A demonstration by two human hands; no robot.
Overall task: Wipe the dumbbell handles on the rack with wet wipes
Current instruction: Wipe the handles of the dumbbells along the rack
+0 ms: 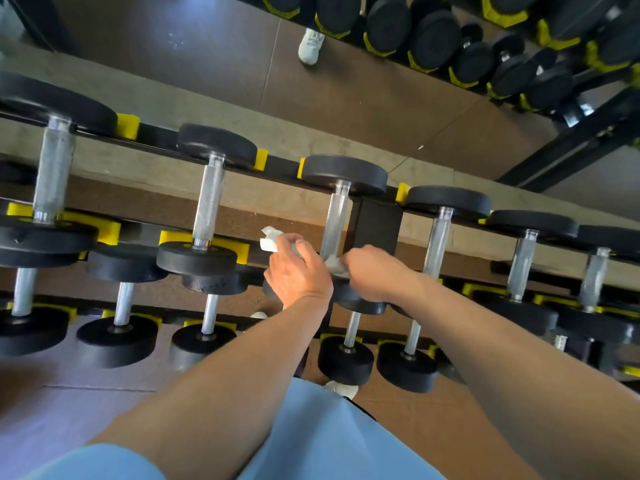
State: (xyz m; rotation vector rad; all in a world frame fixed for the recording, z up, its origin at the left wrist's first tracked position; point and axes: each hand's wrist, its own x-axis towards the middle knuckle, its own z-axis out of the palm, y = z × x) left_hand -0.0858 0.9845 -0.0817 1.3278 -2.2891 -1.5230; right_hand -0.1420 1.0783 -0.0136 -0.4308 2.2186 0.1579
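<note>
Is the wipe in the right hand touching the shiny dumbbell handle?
Touching. The head view shows the right hand pressing the wipe against the handle near its bottom end.

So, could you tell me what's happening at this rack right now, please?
A person is cleaning dumbbells on the rack. The right hand presses a wet wipe against the near end of a knurled dumbbell handle on the upper tier. The left hand holds another white wipe beside it.
</note>
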